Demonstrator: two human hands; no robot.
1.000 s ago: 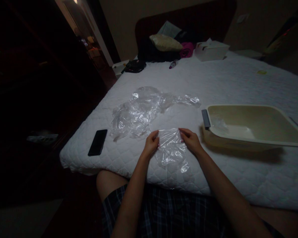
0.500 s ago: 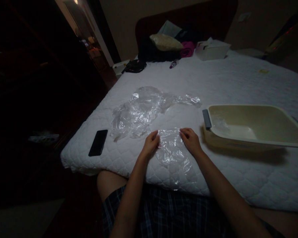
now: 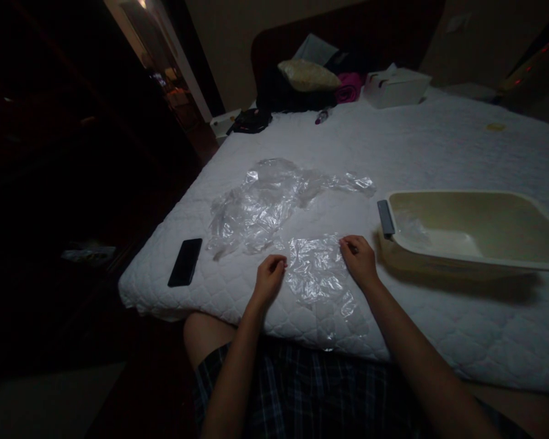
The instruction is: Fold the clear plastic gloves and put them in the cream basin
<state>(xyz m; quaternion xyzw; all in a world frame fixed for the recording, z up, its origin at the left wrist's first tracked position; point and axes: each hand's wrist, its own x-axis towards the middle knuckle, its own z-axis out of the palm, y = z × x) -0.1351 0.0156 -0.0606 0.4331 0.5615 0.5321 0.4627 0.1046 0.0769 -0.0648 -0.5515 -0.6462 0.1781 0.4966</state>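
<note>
A clear, crinkled plastic bag (image 3: 318, 268) lies spread on the quilted bed, its lower end reaching the near edge. My right hand (image 3: 360, 261) pinches it at the upper right corner, thumb against curled fingers. At the bag's left side is my left hand (image 3: 269, 279), closed, with thumb and finger together by the film's edge. Whether these fingertips grip the film is too dim to tell. Just beyond both hands, a larger heap of clear plastic film (image 3: 265, 204) stretches across the cover, with a shiny tail pointing right.
To the right stands a cream plastic bin (image 3: 476, 265) with a grey handle and some clear film inside. A black phone (image 3: 185, 262) lies left. Farther back are a white box (image 3: 396, 90), a pillow (image 3: 308, 75), a pink roll (image 3: 348, 87) and a small bottle (image 3: 321, 116).
My left hand has come off the bag's upper left corner and moved down and left along its side. The right hand stays at its corner, and the bag's top lies wider.
</note>
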